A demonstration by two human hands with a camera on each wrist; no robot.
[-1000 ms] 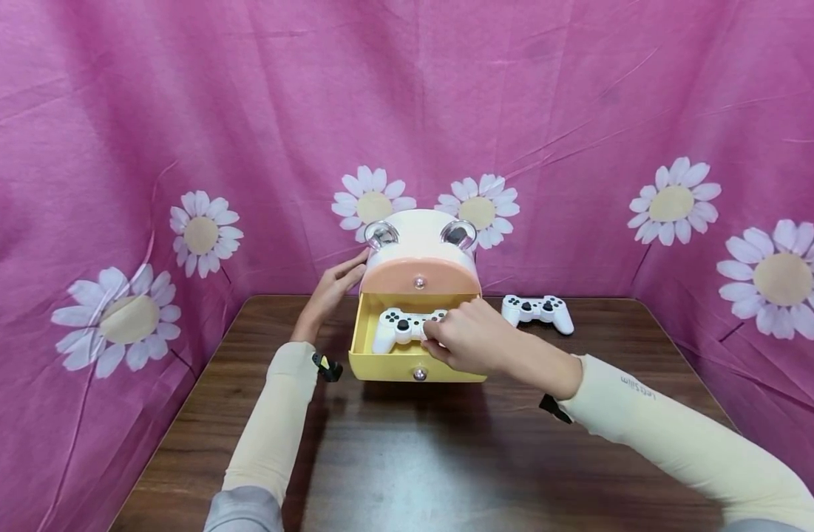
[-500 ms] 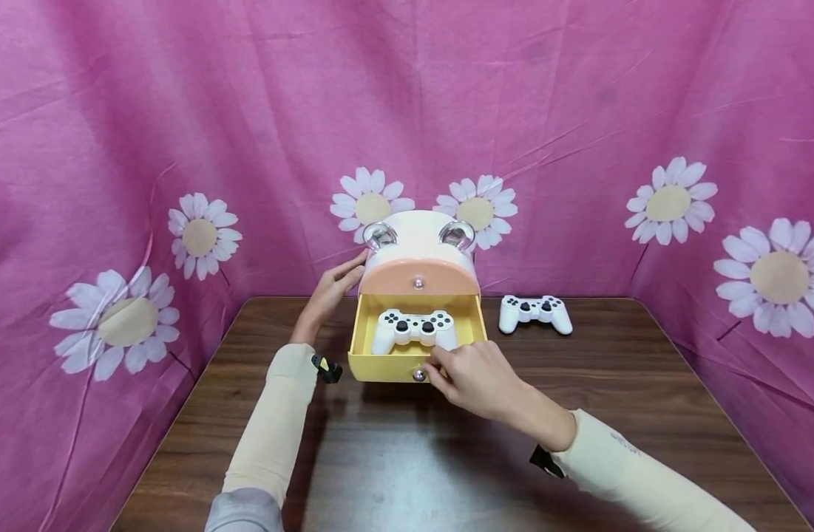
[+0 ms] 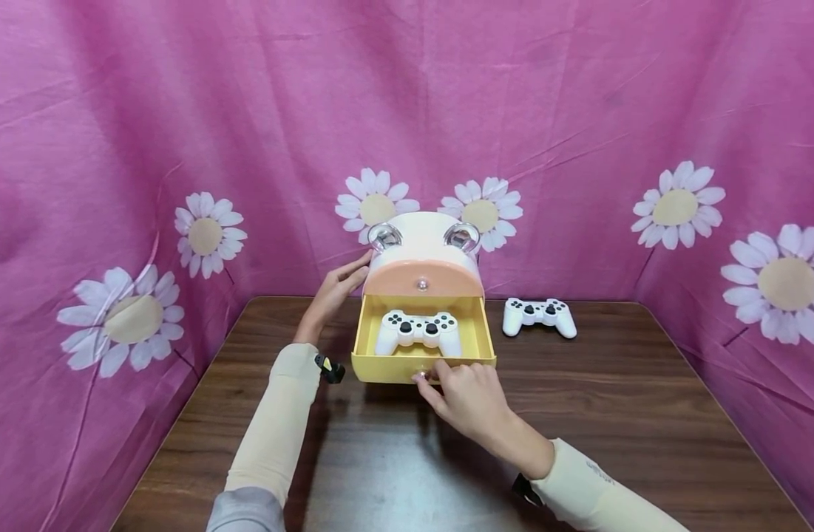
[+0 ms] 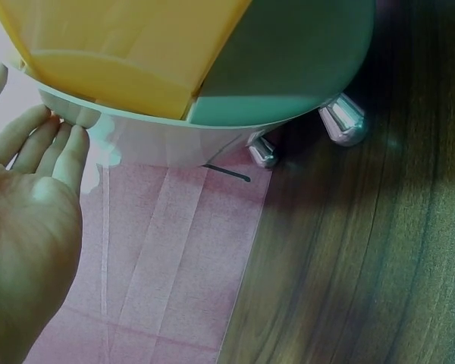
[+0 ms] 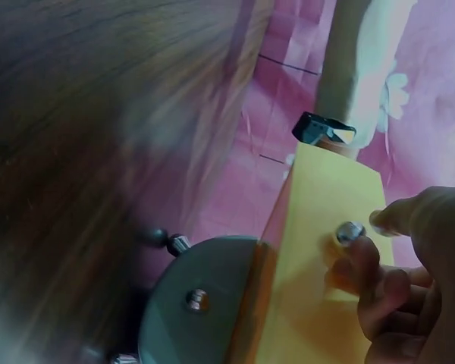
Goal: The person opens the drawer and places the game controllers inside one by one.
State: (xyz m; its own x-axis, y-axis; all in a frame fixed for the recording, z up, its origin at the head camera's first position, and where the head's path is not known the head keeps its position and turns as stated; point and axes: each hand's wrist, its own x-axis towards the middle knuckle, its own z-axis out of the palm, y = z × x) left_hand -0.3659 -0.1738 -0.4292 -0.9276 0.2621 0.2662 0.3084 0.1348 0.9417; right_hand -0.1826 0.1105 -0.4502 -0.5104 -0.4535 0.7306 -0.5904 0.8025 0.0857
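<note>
One game controller [image 3: 418,332] is already placed in the yellow drawer [image 3: 380,369], not closed yet, knob [image 5: 349,232] gripped by right hand [image 3: 469,395], cabinet [image 3: 423,240] touched by relaxed left hand [image 3: 332,297].

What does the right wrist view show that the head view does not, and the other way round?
Only the right wrist view: the green lower front with its lower knob, plus a silver leg.

Only the head view: the white controller in the drawer, the second controller on the table, and the peach upper front.

Both: the right hand at the drawer knob, the yellow drawer pulled out, the wooden table and the pink cloth.
</note>
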